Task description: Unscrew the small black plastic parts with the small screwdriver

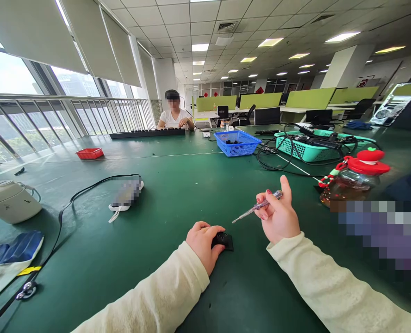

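My left hand (202, 244) is closed round a small black plastic part (224, 240) that rests on the green tabletop (164, 199). The fingers lie over its top and the thumb along its near side, so part of it is hidden. To the right, above the table, my right hand (279, 217) grips a screwdriver (257, 206) with a clear handle. Its thin metal shaft points down and left, with the tip apart from the black part.
A blue basket (238, 149) holds dark parts; a teal basket (306, 152) holds black cables. A red-lidded jar (353, 178) stands right. Left are a red tray (89, 153), a lanyard (74, 198), a beige pot (9, 203). A person (175, 113) sits at the far end.
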Tool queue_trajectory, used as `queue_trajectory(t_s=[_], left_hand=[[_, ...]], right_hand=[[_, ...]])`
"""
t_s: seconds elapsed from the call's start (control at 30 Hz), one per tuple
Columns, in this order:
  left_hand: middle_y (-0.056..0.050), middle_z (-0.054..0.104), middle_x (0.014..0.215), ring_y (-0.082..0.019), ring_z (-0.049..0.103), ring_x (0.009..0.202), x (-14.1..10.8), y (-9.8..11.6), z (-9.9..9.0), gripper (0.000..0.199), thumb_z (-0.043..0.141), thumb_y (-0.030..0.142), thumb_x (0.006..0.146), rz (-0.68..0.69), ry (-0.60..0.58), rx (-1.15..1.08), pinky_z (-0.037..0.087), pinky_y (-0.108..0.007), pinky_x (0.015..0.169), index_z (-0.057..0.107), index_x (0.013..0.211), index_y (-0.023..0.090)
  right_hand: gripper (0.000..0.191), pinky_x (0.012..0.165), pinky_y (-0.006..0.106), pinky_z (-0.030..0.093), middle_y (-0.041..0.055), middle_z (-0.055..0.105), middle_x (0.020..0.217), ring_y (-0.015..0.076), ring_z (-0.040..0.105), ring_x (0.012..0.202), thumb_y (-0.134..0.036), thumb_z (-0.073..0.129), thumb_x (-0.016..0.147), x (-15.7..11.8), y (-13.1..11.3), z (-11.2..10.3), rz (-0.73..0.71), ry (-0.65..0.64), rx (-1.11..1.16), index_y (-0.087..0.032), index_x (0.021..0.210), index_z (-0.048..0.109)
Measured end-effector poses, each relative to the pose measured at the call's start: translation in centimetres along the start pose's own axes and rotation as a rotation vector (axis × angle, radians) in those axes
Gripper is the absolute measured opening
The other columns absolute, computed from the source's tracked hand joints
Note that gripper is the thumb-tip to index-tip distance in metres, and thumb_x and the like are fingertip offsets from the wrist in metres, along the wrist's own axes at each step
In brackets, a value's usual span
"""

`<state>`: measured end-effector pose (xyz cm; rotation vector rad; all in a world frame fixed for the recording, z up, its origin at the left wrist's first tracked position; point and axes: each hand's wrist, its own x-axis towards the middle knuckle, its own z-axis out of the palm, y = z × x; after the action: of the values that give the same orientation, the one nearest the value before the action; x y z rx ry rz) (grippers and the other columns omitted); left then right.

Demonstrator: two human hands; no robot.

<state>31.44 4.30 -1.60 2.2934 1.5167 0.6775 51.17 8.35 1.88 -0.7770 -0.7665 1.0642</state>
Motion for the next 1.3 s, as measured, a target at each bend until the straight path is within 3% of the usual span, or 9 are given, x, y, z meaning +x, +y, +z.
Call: queue_trajectory(t_s=[0.1,0.27,0.4,0.83,1.3], left_hand=[[-0.005,0.072,0.099,-0.027,0.053,0.107,0.0,0.0,0.0,0.038,0.067,0.014,0.072,0.004,0.003,-0.001,0.047,-0.044,0.096,0.066,0.109,0.023],[-0.004,0.072,0.099,-0.026,0.053,0.106,0.0,-0.1,0.3,0.038,0.067,0.014,0.071,0.010,0.014,-0.006,0.047,-0.043,0.095,0.066,0.108,0.024],[-0.004,0.072,0.101,-0.026,0.053,0.106,0.1,-0.2,0.3,0.039,0.067,0.014,0.071,0.005,0.016,-0.013,0.047,-0.044,0.095,0.066,0.109,0.024],[-0.003,0.072,0.099,-0.026,0.053,0.106,0.2,-0.2,0.3,0.040,0.068,0.014,0.070,-0.009,0.013,-0.015,0.047,-0.043,0.096,0.067,0.108,0.025],[-0.003,0.072,0.099,-0.026,0.053,0.105,0.1,-0.1,0.1,0.039,0.066,0.013,0.071,0.006,0.008,-0.011,0.047,-0.043,0.096,0.067,0.108,0.025]], right_hand=[[0.077,0.041,0.020,0.031,-0.0080,0.055,0.064,0.0047,0.034,0.038,-0.038,0.066,0.078,-0.3,0.6,-0.1,-0.043,-0.032,-0.077,-0.035,0.141,0.023],[0.040,0.040,0.021,0.031,-0.0046,0.058,0.068,0.0062,0.036,0.040,-0.037,0.051,0.091,-2.0,1.3,0.0,-0.358,-0.151,-0.258,-0.029,0.128,0.037],[0.029,0.041,0.022,0.034,-0.0031,0.058,0.071,0.0072,0.037,0.042,-0.035,0.046,0.095,-3.1,1.5,0.0,-0.462,-0.261,-0.347,-0.027,0.122,0.040],[0.025,0.040,0.022,0.032,-0.0029,0.057,0.074,0.0066,0.037,0.042,-0.036,0.044,0.096,-3.0,2.0,-0.2,-0.398,-0.348,-0.360,-0.027,0.119,0.039],[0.027,0.041,0.023,0.033,-0.0034,0.057,0.073,0.0073,0.037,0.042,-0.040,0.046,0.094,-3.0,1.7,0.2,-0.351,-0.301,-0.370,-0.026,0.116,0.039]])
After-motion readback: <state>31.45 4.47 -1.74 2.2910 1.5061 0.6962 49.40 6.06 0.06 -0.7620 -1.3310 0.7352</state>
